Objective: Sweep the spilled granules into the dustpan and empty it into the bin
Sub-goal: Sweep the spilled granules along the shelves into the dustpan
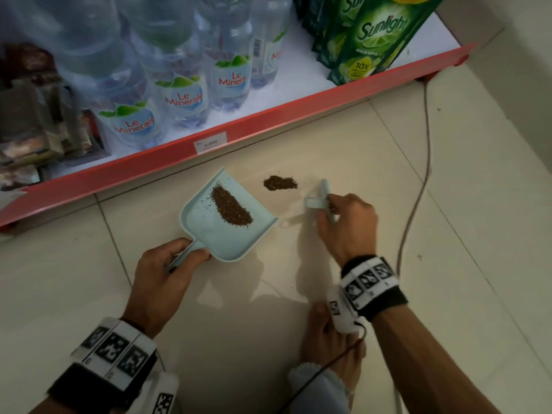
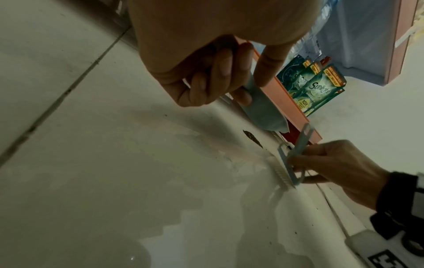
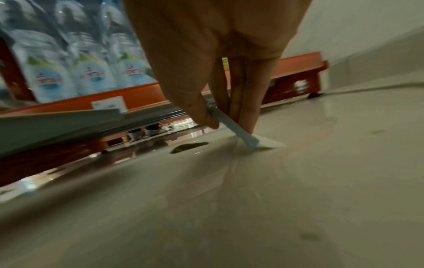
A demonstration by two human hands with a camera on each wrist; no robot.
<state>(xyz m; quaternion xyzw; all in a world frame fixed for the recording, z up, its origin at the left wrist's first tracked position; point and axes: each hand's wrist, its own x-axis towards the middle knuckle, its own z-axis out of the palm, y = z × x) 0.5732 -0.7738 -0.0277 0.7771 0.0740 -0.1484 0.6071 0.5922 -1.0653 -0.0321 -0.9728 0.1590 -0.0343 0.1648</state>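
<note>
Roughly half the granules [image 1: 231, 210] already lie in the dustpan [image 1: 209, 234], its handle gripped by the left hand [image 1: 167, 270]. Just beyond the right hand [image 1: 348, 222], clamped on the small brush [image 1: 324, 194], a floor pile [image 1: 280, 183] remains; emptying is not yet done.

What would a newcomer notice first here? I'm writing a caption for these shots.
Probably the pale blue dustpan on the floor tiles, gripped at its handle by the left hand, with a dark streak of granules inside. To its right a smaller pile lies on the floor, where the right hand holds a small brush.
</note>
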